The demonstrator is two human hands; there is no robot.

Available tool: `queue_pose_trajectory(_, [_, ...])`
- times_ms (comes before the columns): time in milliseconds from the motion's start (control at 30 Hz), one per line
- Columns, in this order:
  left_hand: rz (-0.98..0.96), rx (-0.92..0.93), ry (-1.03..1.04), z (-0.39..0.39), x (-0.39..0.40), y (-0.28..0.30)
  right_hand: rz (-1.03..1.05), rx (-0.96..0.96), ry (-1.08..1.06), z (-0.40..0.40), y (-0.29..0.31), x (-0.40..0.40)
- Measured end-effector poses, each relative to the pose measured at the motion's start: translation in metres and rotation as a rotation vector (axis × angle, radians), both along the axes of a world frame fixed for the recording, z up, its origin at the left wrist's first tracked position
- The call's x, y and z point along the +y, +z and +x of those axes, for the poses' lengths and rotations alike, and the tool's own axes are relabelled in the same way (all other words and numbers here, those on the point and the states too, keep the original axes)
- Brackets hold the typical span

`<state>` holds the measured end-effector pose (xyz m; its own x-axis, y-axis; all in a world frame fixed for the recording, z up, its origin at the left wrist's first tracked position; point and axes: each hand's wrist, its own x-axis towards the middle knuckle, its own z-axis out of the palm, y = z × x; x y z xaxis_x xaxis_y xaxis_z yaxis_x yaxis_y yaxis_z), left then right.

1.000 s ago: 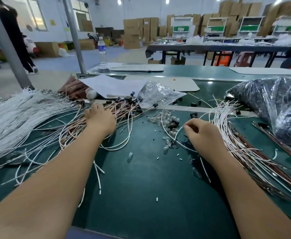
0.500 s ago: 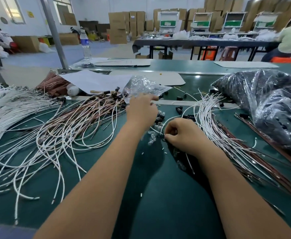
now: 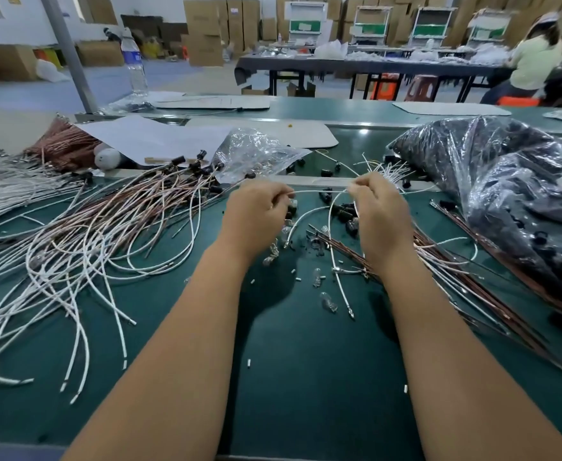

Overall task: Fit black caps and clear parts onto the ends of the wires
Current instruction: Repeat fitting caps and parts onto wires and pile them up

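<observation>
1. Bare green mat (image 3: 306,377) between the forearms: open passage toward the viewer
2. Wire tangle (image 3: 73,247) blocks the left side
3. Wire bundle (image 3: 466,281) and black-filled plastic bag (image 3: 506,181) block the right
4. Scattered black caps (image 3: 343,211) and clear parts (image 3: 328,301) obstruct the centre

Two hands, left hand (image 3: 256,211) and right hand (image 3: 381,211), over green table (image 3: 306,377). One water bottle (image 3: 134,61) behind. Two plastic bags: clear bag (image 3: 256,151), dark bag (image 3: 506,181). Wires (image 3: 73,247) too many to count.

single head-worn view, looking forward and down, close over the green table (image 3: 306,377); beyond the table, the workshop floor recedes into distance.
</observation>
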<state>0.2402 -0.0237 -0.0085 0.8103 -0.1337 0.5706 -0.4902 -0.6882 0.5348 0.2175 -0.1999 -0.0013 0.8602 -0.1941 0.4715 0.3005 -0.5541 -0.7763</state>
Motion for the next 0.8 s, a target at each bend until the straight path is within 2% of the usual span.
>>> queue_pose_trajectory(100, [0.018, -0.008, 0.036, 0.001, 0.007, -0.004, -0.103, 0.015, -0.220, 0.004, -0.002, -0.008])
queue_pose_trajectory(233, [-0.034, -0.002, 0.049, 0.003, 0.011, -0.008, -0.470, -0.009, -0.396, 0.004, -0.007, -0.007])
queue_pose_trajectory(300, [-0.032, -0.014, 0.027, 0.003, 0.007, -0.008, -0.654, -0.099, -0.394, 0.002, -0.008, -0.001])
queue_pose_trajectory(400, [0.017, -0.029, -0.042, 0.000, -0.002, -0.006, -0.753, -0.216, -0.199, -0.001, -0.008, 0.012])
queue_pose_trajectory(467, [0.041, -0.042, -0.065, -0.002, -0.006, -0.005, -0.723, -0.207, -0.053, 0.000, -0.010, 0.017])
queue_pose_trajectory(533, [0.021, -0.028, -0.067, -0.004, -0.009, -0.004, -0.596, -0.173, 0.019, 0.001, -0.012, 0.018])
queue_pose_trajectory(700, [-0.355, 0.209, -0.167, -0.005, -0.008, -0.001, -0.291, -0.127, 0.063, 0.004, -0.010, 0.014])
queue_pose_trajectory(800, [-0.405, 0.235, -0.203, -0.004, -0.006, -0.002, -0.142, -0.092, 0.073, 0.003, -0.010, 0.014])
